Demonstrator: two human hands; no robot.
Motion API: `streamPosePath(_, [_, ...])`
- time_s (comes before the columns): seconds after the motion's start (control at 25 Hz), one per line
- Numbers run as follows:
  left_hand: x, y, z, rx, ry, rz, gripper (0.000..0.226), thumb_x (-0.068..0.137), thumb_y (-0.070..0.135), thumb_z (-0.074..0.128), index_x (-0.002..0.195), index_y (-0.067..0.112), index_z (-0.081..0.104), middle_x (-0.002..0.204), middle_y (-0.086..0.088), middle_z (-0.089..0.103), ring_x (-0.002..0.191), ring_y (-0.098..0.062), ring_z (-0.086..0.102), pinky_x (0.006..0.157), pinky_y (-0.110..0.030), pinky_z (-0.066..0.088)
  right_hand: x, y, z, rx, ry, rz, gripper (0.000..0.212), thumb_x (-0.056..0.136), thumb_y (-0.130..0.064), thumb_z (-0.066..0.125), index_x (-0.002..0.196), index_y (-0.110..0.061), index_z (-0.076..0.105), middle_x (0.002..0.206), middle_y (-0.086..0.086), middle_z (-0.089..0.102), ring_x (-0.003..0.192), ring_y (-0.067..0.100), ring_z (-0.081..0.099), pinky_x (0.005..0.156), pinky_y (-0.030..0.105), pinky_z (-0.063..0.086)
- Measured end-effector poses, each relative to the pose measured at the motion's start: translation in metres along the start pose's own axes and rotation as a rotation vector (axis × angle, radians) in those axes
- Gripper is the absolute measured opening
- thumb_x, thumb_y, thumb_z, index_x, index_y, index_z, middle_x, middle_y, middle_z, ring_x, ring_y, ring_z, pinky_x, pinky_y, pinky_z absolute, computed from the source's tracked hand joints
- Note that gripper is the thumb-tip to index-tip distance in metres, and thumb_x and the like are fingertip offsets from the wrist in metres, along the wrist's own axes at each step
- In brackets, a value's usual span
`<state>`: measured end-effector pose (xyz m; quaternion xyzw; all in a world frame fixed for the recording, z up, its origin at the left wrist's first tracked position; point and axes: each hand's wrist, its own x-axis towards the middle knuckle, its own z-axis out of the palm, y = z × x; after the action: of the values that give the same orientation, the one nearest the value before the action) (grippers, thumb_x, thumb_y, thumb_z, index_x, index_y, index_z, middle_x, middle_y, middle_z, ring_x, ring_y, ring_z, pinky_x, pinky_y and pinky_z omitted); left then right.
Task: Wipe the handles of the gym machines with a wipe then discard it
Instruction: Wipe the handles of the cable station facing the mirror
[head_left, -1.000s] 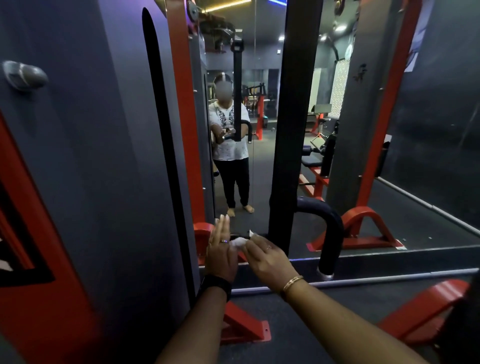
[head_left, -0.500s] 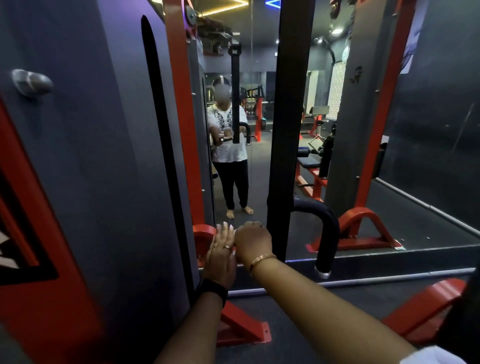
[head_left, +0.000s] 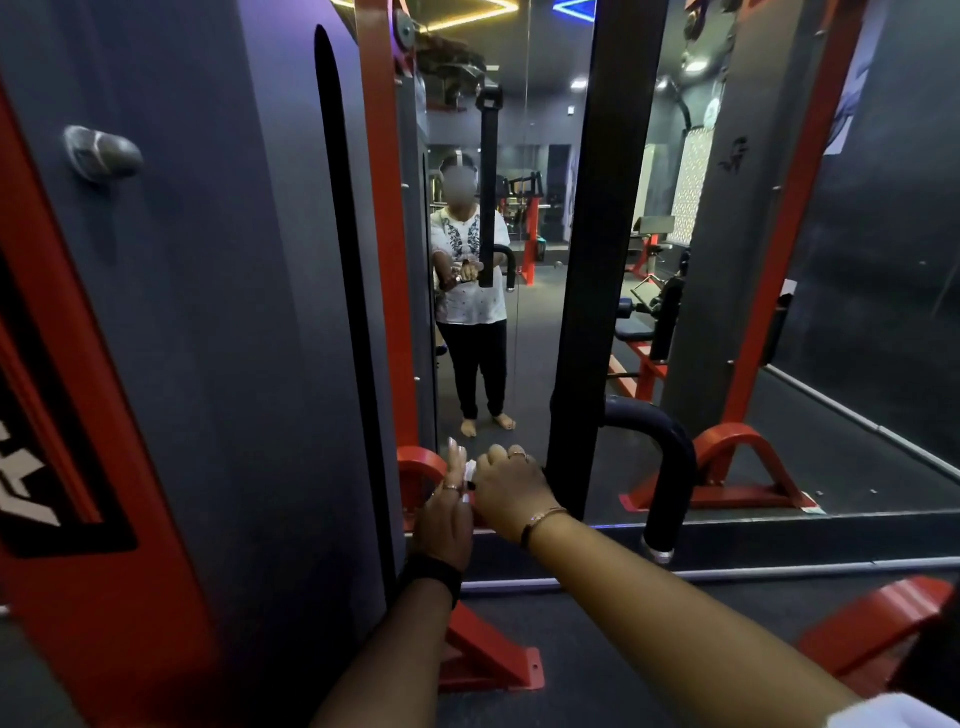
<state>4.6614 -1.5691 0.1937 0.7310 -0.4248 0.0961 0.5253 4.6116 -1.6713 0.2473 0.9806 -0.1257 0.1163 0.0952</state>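
A white wipe (head_left: 470, 469) shows as a small patch between my two hands, low in the middle of the view. My right hand (head_left: 506, 486) is curled into a fist over it, just left of the black upright post (head_left: 582, 312); whatever it wraps is hidden under the fingers. My left hand (head_left: 448, 512) stands beside it with straight fingers pointing up, touching the wipe's edge. A black curved padded handle (head_left: 670, 467) sticks out on the right of the post, untouched.
A grey and red machine housing (head_left: 208, 364) fills the left side. A wall mirror (head_left: 519, 156) ahead reflects me and other gym machines. Red machine feet (head_left: 488, 660) lie on the dark floor below my arms, another red foot (head_left: 872, 623) at the right.
My right hand has closed from loosely bent fingers into a fist over the wipe and shifted slightly left against the left hand. The left hand has stayed upright.
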Motion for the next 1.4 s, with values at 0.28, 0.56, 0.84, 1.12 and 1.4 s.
streamPosePath(0.28, [0.008, -0.003, 0.006, -0.092, 0.087, 0.037, 0.056, 0.088, 0.016, 0.031, 0.144, 0.011, 0.029, 0.140, 0.004, 0.041, 0.129, -0.017, 0.046, 0.108, -0.025, 0.035, -0.024, 0.018, 0.030, -0.096, 0.572, -0.521, 0.028, 0.082, -0.006, 0.052, 0.102, -0.002, 0.072, 0.103, 0.010, 0.070, 0.100, 0.025, 0.065, 0.092, 0.034, 0.051])
streamPosePath(0.56, [0.021, -0.010, 0.024, -0.435, 0.269, -0.346, 0.052, 0.088, 0.022, 0.029, 0.139, 0.025, 0.039, 0.141, -0.005, 0.048, 0.125, -0.012, 0.050, 0.108, -0.022, 0.034, -0.049, 0.026, 0.046, 0.039, 0.516, -0.450, 0.040, 0.086, -0.006, 0.042, 0.119, 0.001, 0.064, 0.126, 0.009, 0.062, 0.117, 0.023, 0.059, 0.093, 0.033, 0.051])
streamPosePath(0.84, [-0.001, -0.002, 0.028, -0.931, 0.350, -0.820, 0.011, 0.084, 0.026, 0.054, 0.085, 0.018, 0.061, 0.084, -0.010, 0.061, 0.066, -0.012, 0.060, 0.056, -0.018, 0.048, -0.049, -0.009, 0.028, 1.059, 0.082, 0.176, 0.034, 0.089, 0.005, 0.045, 0.117, -0.003, 0.061, 0.118, 0.015, 0.061, 0.109, 0.023, 0.058, 0.094, 0.026, 0.043])
streamPosePath(1.12, [-0.035, 0.008, 0.016, -0.801, 0.313, -0.805, 0.032, 0.094, 0.010, 0.056, 0.063, 0.014, 0.064, 0.056, -0.003, 0.061, 0.049, -0.011, 0.056, 0.054, -0.024, 0.045, -0.056, -0.017, 0.013, 1.799, -0.346, 0.262, 0.022, 0.095, 0.001, 0.045, 0.100, -0.006, 0.065, 0.078, 0.008, 0.068, 0.066, 0.012, 0.063, 0.059, 0.018, 0.049])
streamPosePath(1.4, [-0.078, 0.062, 0.016, -0.796, 0.602, -0.820, 0.013, 0.095, 0.009, 0.055, 0.091, 0.001, 0.065, 0.082, -0.019, 0.064, 0.053, -0.014, 0.060, 0.051, -0.024, 0.047, -0.089, 0.002, 0.018, 1.843, -0.491, 0.104, 0.015, 0.088, 0.008, 0.055, 0.101, 0.000, 0.055, 0.094, 0.018, 0.060, 0.082, 0.028, 0.057, 0.074, 0.034, 0.046])
